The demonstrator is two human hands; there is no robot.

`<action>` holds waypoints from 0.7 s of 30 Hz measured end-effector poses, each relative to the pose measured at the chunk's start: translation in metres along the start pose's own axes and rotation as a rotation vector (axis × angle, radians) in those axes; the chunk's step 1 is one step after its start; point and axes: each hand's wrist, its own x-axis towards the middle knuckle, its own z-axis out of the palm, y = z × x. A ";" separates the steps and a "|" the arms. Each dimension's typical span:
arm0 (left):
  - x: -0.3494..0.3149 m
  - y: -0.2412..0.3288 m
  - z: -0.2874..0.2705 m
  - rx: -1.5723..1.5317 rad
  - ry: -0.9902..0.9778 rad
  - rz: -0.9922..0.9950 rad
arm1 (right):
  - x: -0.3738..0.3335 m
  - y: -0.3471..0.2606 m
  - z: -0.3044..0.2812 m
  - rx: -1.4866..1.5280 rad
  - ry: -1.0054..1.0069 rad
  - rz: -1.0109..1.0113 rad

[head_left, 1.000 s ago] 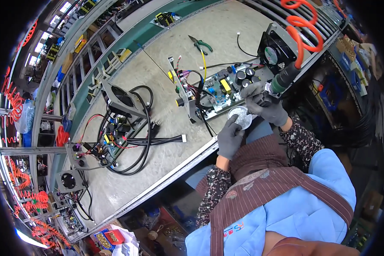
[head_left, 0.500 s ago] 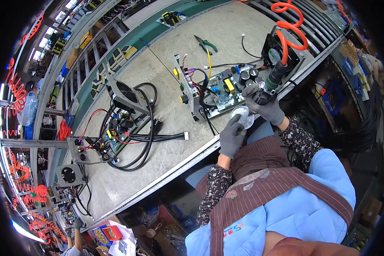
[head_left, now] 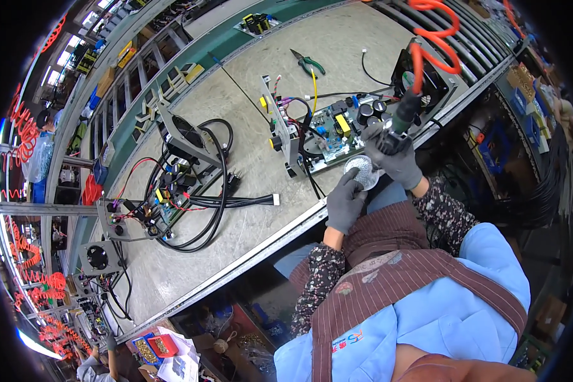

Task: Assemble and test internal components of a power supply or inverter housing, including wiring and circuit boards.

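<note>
1. Right hand (head_left: 398, 159), grey glove, fist closed round the grip of a powered screwdriver (head_left: 406, 113). The tool stands roughly upright over the near right corner of the circuit board (head_left: 334, 130); its bit is hidden behind the hand.
2. Left hand (head_left: 347, 202), grey glove, fingers curled up to the rim of a small round dish of screws (head_left: 363, 172). It touches or pinches at the dish; can't tell if a screw is already between the fingertips.
3. The dish sits at the near bench edge, just beside the board and right under the driver hand.
4. Doing it well, as I judge it: pick one screw only, keep the dish flat so nothing spills off the edge, and seat the screw in its hole before pressing.
5. Hold the driver square to the board. A tilt risks the bit slipping onto the black capacitors (head_left: 369, 113) or the yellow part close by.
6. An orange coiled hose (head_left: 436, 38) rises from the driver top; leave it slack so it doesn't pull the tool sideways.
7. Coloured wires (head_left: 293, 105) loop at the board's left end by an upright metal bracket (head_left: 275, 124); keep them out from under the bit.
8. Further out: black fan (head_left: 426, 79) behind the driver, green-handled pliers (head_left: 307, 62) far side, a second chassis with black cables (head_left: 172, 184) well to the left on the bench (head_left: 248, 242).
</note>
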 end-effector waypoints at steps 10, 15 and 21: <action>-0.002 -0.003 -0.002 0.004 0.023 0.020 | 0.014 -0.003 -0.022 0.192 -0.023 0.129; -0.003 -0.004 -0.002 0.013 0.009 0.028 | -0.001 -0.006 -0.020 0.103 -0.581 -0.040; -0.004 -0.002 -0.004 -0.010 0.000 -0.012 | -0.014 -0.004 -0.011 0.190 -0.208 0.124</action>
